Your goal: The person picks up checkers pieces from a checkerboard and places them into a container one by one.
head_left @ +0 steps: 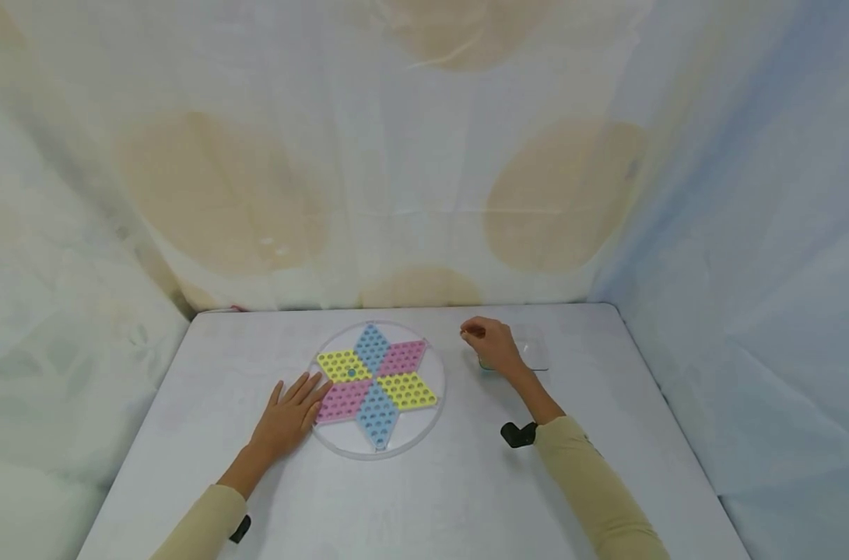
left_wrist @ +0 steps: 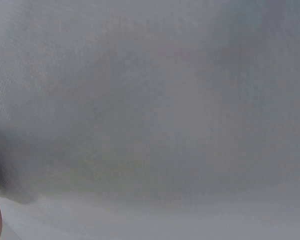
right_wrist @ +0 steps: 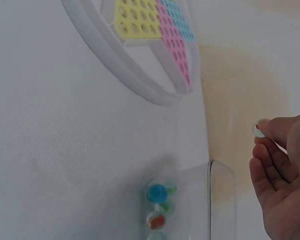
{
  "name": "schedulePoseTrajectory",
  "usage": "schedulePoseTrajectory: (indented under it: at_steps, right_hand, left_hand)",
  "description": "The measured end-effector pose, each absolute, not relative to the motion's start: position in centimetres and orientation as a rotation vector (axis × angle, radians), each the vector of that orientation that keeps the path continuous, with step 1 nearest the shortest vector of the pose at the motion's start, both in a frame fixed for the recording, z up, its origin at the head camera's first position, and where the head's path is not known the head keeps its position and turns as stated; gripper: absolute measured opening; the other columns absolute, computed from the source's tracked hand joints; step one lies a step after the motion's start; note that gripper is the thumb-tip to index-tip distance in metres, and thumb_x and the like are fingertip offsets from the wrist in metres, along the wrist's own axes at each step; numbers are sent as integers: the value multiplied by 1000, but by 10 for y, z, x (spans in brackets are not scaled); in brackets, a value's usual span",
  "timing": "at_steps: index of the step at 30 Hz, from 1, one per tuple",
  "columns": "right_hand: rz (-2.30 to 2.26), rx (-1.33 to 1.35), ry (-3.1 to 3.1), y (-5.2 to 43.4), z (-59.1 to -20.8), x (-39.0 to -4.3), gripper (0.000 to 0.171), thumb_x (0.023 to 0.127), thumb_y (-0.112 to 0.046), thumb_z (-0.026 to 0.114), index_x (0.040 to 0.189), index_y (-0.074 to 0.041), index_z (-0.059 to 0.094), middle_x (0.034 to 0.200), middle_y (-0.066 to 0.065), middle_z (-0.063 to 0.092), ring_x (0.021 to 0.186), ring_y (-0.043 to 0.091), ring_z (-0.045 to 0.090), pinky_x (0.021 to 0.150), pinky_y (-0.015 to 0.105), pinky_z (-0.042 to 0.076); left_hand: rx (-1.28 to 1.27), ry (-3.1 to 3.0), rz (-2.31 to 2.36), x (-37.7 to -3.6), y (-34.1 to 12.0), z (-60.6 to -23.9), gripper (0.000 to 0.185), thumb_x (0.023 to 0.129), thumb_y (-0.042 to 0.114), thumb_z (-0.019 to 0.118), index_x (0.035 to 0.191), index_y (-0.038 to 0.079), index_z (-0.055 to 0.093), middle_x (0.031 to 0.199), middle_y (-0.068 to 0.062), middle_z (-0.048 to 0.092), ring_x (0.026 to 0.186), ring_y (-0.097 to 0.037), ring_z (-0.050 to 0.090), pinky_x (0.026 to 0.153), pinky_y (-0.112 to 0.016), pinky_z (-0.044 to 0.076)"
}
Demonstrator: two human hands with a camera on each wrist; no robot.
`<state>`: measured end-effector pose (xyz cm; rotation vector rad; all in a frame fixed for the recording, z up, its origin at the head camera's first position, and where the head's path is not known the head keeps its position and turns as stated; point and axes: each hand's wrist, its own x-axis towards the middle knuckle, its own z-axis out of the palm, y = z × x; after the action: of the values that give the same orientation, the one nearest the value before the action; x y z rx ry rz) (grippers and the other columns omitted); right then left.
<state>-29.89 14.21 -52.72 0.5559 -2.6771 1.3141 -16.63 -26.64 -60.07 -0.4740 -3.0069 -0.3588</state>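
Note:
A round white Chinese checkers board (head_left: 421,428) with a six-pointed star of blue, pink and yellow holed sections lies on the table. One teal marble (head_left: 352,372) sits in its upper-left yellow section. My left hand (head_left: 287,420) rests flat at the board's left edge, fingers stretched onto the pink section. To the right of the board, my right hand (head_left: 492,342) is raised above a clear plastic box. In the right wrist view it pinches a pale glass marble (right_wrist: 258,131) between thumb and fingertip. The left wrist view shows mostly blurred white surface.
The clear box (head_left: 534,351) stands on the table right of the board. Several marbles, among them a blue marble (right_wrist: 157,193) and a red-orange marble (right_wrist: 155,220), lie in it. Fabric curtains (head_left: 410,194) hang behind and beside the white table (head_left: 424,505).

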Motion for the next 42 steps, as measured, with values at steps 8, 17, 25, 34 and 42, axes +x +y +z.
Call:
schedulePoseTrajectory:
  at_steps: [8,17,25,34,42]
  right_hand:
    - [1283,485,-2735,169,-528,-296,16,94,-6,69,107,2,72,101,12,73,93,29,69,82,44,56]
    - [1234,521,-2764,189,-534,-296,16,93,-5,70,104,5,72,98,13,73,92,31,67,82,46,55]
    - [1218,533,-2873,199,-541,-298,17,94,-9,69,105,3,73,98,10,73,94,29,68,84,47,54]
    - [1223,531,-2971,202,-543,-304,16,95,-10,68,105,1,73,101,10,73,98,31,67,85,47,54]
    - [1177,560,-3030,201,-546,-309,16,95,-9,68,105,2,73,101,12,73,99,31,66,87,47,53]
  left_hand:
    - [-479,-2994,-346,-166,-266,-602,49,106,29,45,153,16,44,160,-10,33,148,-33,21,116,-63,7]
    - [-474,-3013,-333,-166,-267,-599,50,106,30,45,153,16,43,160,-10,32,149,-34,20,116,-63,7]
    - [-475,-3020,-334,-166,-267,-599,50,106,30,45,154,16,41,161,-10,31,149,-34,19,116,-63,6]
    - [-488,-3000,-323,-166,-268,-602,49,107,32,43,153,17,43,160,-10,33,149,-33,21,116,-62,8]
    - [-500,-2991,-317,-168,-270,-604,49,107,32,43,154,19,41,160,-8,33,149,-31,20,116,-62,7]
